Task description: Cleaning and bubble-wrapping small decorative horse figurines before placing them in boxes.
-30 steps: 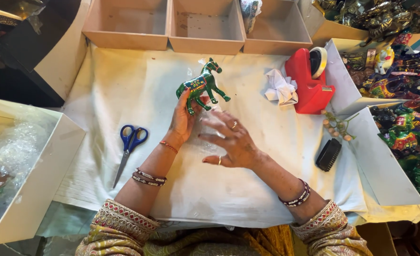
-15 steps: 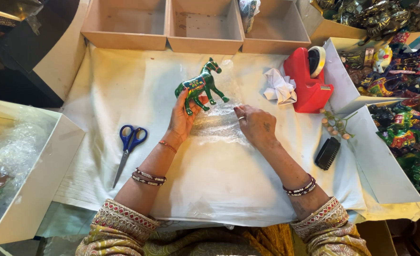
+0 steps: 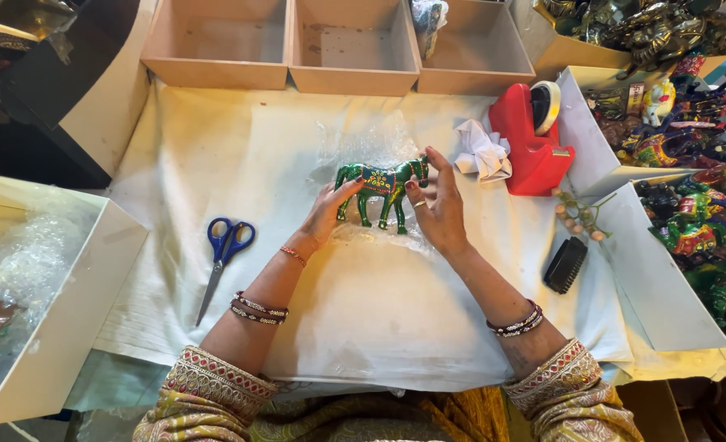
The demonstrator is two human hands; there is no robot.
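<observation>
Far left: a white box holding bubble wrap, untouched; blue-handled scissors lying flat on the cloth-covered bench, well apart from the hands. At centre: green painted horse figurine standing on its legs on a clear sheet of bubble wrap, head toward the right. Left hand loosely open, fingertips touching the hindquarters; right hand cupped around the head and chest, fingers half curled, not clamped. Best done, judging by the thin legs and neck, by steadying at the body rather than the limbs, keeping the figurine centred on the sheet with plastic free on every side, and pressing lightly to spare the paint. Further right: crumpled white paper, red tape dispenser, black brush, then open boxes of coloured figurines. Against half a second earlier: horse then raised in the left hand alone, tilted, clear of the bench; right hand then flat on the wrap, smoothing it; now horse down on the sheet, both hands on it.
</observation>
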